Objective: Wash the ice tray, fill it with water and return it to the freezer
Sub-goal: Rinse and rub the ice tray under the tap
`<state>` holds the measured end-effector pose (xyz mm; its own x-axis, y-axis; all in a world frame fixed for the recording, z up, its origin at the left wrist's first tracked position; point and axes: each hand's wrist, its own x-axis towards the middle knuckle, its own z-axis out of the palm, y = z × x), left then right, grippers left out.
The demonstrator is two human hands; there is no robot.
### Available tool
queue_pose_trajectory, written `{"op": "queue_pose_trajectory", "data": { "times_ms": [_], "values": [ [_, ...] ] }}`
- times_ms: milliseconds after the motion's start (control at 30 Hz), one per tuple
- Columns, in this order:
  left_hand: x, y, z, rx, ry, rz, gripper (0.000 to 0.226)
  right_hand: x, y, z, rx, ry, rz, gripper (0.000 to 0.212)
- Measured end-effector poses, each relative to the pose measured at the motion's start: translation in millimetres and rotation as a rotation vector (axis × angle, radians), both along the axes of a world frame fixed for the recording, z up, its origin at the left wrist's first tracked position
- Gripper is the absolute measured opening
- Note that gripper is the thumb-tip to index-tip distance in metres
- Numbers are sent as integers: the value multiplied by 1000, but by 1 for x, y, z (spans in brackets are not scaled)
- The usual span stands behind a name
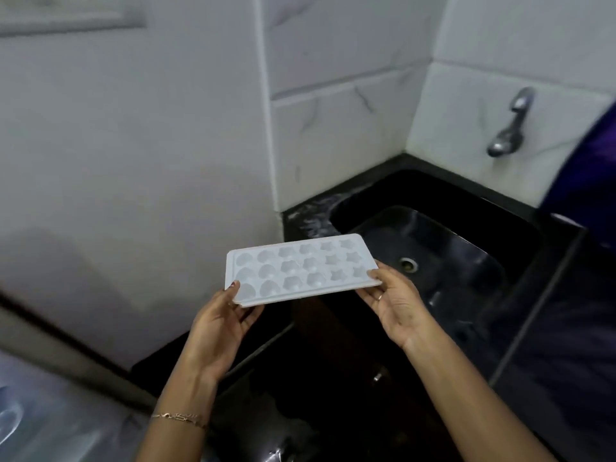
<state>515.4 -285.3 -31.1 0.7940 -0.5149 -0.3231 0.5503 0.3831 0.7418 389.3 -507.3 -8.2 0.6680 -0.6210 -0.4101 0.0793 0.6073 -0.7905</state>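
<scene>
A white plastic ice tray (300,270) with star and round shaped cells is held level in the air, just left of the black sink (433,248). My left hand (220,325) grips its near left corner, thumb on top and fingers underneath. My right hand (393,298) pinches the tray's right end from below, thumb on the rim. The cells look empty. A metal tap (510,128) juts from the tiled wall above the far right of the sink; no water runs from it.
The sink is set in a black counter (306,215) in a corner of white marble-look tiles (333,135). A drain (408,263) shows in the basin. A dark blue object (586,168) stands at the right edge. A glossy grey surface (50,411) lies at lower left.
</scene>
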Motion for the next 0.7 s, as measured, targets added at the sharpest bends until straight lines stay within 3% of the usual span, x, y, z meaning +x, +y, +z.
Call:
{"op": "queue_pose_trajectory", "data": {
  "times_ms": [467, 700],
  "values": [
    [-6, -206, 6, -89, 66, -390, 44, -60, -134, -2, -43, 3, -373, 23],
    [-17, -294, 9, -112, 74, -374, 51, -68, -200, 6, -51, 48, -391, 32]
  ]
}}
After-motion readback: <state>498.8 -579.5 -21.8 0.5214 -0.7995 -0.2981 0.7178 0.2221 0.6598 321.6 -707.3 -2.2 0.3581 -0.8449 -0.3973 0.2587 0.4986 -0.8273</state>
